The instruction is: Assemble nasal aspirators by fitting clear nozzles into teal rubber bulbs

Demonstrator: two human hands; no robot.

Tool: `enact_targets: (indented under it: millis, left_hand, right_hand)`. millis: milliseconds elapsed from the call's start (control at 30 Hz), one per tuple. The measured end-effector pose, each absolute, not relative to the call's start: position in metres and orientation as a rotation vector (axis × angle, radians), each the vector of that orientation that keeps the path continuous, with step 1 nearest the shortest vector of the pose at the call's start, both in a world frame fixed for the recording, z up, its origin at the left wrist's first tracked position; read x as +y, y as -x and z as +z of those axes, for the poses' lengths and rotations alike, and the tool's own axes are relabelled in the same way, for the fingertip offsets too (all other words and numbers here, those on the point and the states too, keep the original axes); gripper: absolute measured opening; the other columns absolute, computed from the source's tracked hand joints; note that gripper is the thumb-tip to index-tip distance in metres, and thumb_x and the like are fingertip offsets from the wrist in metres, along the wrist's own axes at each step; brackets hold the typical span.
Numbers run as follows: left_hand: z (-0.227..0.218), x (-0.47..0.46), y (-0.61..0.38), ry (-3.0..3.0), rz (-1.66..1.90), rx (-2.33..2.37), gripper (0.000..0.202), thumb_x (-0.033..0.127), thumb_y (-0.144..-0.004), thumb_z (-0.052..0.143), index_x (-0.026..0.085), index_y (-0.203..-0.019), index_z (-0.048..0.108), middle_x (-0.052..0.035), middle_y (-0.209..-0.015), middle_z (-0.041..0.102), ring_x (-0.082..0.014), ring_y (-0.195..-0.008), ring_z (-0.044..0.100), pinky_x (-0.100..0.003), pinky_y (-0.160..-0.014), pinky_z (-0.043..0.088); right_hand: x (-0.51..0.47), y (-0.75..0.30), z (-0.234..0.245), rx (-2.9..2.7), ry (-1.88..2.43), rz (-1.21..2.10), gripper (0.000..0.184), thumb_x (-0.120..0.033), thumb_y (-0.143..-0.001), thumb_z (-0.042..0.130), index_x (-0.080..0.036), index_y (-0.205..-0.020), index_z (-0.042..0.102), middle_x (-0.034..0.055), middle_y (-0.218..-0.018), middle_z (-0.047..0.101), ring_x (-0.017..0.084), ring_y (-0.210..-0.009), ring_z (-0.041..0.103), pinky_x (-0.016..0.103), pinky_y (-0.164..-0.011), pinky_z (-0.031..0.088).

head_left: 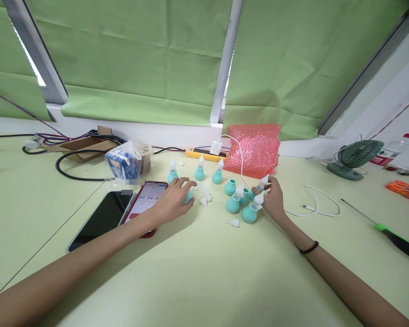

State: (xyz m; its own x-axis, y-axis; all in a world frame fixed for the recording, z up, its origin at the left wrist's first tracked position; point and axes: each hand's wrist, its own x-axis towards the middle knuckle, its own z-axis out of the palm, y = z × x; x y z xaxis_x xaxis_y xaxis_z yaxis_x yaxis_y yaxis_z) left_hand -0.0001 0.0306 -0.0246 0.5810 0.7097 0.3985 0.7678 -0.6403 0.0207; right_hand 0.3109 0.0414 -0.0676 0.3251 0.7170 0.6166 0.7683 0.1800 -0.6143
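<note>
Several teal rubber bulbs with clear white tips stand on the pale green table (204, 272). My left hand (173, 200) lies over one teal bulb (188, 197), fingers curled round it, beside a few loose white tips (204, 198). My right hand (274, 197) rests at a cluster of bulbs, its fingers pinching the white tip of a bulb (261, 184); two more capped bulbs (250, 211) sit just left of it. Three capped bulbs (199, 171) stand in a row behind. A lone white tip (234, 222) lies in front.
A red-cased phone (145, 200) showing a timer and a dark phone (100, 218) lie under my left forearm. A plastic bag (127, 161), cardboard box, yellow power strip, pink bubble wrap (254, 150), white cable, green fan (356, 156) and green-handled screwdriver (391, 236) surround them.
</note>
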Motion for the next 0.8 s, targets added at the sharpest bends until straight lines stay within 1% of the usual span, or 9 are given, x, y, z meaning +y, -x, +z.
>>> enact_targets:
  millis: [100, 167, 267, 333, 367, 500, 633, 733, 800]
  left_hand:
    - [-0.021, 0.026, -0.005, 2.564, -0.478, -0.873, 0.034, 0.007, -0.081, 0.034, 0.014, -0.113, 0.041, -0.0145, -0.126, 0.037, -0.029, -0.118, 0.029, -0.049, -0.093, 0.026]
    - [-0.018, 0.024, -0.013, 2.539, -0.362, -0.672, 0.037, 0.0, -0.081, 0.03, 0.013, -0.114, 0.041, -0.0147, -0.127, 0.038, -0.0263, -0.121, 0.024, -0.051, -0.097, 0.018]
    - [-0.015, 0.024, -0.031, 2.599, -0.172, -0.613, 0.034, 0.0, -0.08, 0.031, 0.009, -0.11, 0.044, -0.0168, -0.112, 0.05, -0.0236, -0.115, 0.034, -0.044, -0.092, 0.028]
    - [-0.014, 0.028, -0.045, 2.658, -0.08, -0.664, 0.028, 0.004, -0.078, 0.039, 0.009, -0.104, 0.049, -0.015, -0.1, 0.056, -0.0236, -0.1, 0.045, -0.036, -0.078, 0.039]
    - [-0.014, 0.031, -0.051, 2.66, -0.071, -0.694, 0.028, 0.003, -0.076, 0.041, 0.009, -0.102, 0.05, -0.0149, -0.098, 0.057, -0.024, -0.097, 0.047, -0.035, -0.074, 0.041]
    - [-0.013, 0.049, -0.066, 2.634, -0.038, -0.828, 0.026, -0.006, -0.062, 0.052, 0.007, -0.084, 0.058, -0.0172, -0.089, 0.059, -0.0298, -0.096, 0.045, -0.038, -0.07, 0.039]
    - [-0.018, 0.068, -0.068, 2.683, 0.022, -0.855, 0.02, -0.005, -0.058, 0.057, 0.011, -0.069, 0.059, -0.0111, -0.073, 0.062, -0.027, -0.087, 0.049, -0.036, -0.067, 0.038]
    - [-0.02, 0.074, -0.064, 2.699, -0.018, -0.865, 0.02, -0.006, -0.062, 0.052, 0.012, -0.067, 0.059, -0.0095, -0.069, 0.062, -0.0235, -0.08, 0.052, -0.034, -0.064, 0.038]
    - [-0.016, 0.073, -0.061, 2.7, -0.085, -0.863, 0.021, -0.007, -0.065, 0.049, 0.012, -0.069, 0.058, -0.0091, -0.069, 0.061, -0.0229, -0.081, 0.052, -0.033, -0.065, 0.038]
  right_hand:
    - [0.037, -0.307, -0.062, -1.349, 1.478, -0.105, 0.043, -0.033, -0.061, 0.056, -0.018, -0.097, 0.039, 0.0042, -0.092, 0.046, 0.016, -0.072, 0.044, 0.03, -0.063, 0.036]
    - [0.033, -0.303, -0.058, -1.294, 1.388, -0.13, 0.041, -0.033, -0.061, 0.056, -0.019, -0.096, 0.037, 0.0033, -0.091, 0.043, 0.015, -0.073, 0.043, 0.029, -0.064, 0.036]
    - [0.029, -0.297, -0.052, -1.206, 1.223, -0.159, 0.04, -0.031, -0.061, 0.057, -0.02, -0.093, 0.037, 0.0019, -0.086, 0.041, 0.015, -0.072, 0.041, 0.029, -0.064, 0.035]
    - [0.027, -0.294, -0.046, -1.174, 1.131, -0.192, 0.038, -0.032, -0.061, 0.057, -0.02, -0.091, 0.037, 0.0016, -0.083, 0.039, 0.014, -0.07, 0.04, 0.029, -0.063, 0.035]
    - [0.026, -0.292, -0.043, -1.161, 1.089, -0.221, 0.037, -0.033, -0.061, 0.057, -0.02, -0.089, 0.036, 0.0015, -0.082, 0.038, 0.014, -0.068, 0.039, 0.03, -0.062, 0.035]
    - [0.01, -0.283, -0.028, -1.198, 0.887, -0.481, 0.037, -0.033, -0.061, 0.058, -0.021, -0.086, 0.034, 0.001, -0.079, 0.035, 0.015, -0.067, 0.04, 0.032, -0.059, 0.038]
    - [-0.024, -0.254, -0.021, -1.632, 0.605, -0.776, 0.035, -0.015, -0.056, 0.063, -0.022, -0.08, 0.039, 0.0011, -0.079, 0.038, 0.016, -0.07, 0.046, 0.032, -0.059, 0.042]
    - [-0.045, -0.223, -0.031, -2.226, 0.514, -0.681, 0.023, -0.007, -0.065, 0.054, -0.019, -0.083, 0.047, 0.0058, -0.087, 0.046, 0.018, -0.08, 0.049, 0.032, -0.065, 0.046]
    - [-0.049, -0.207, -0.041, -2.392, 0.666, -0.505, 0.025, -0.006, -0.07, 0.049, -0.015, -0.092, 0.048, 0.011, -0.097, 0.049, 0.021, -0.091, 0.048, 0.034, -0.073, 0.046]
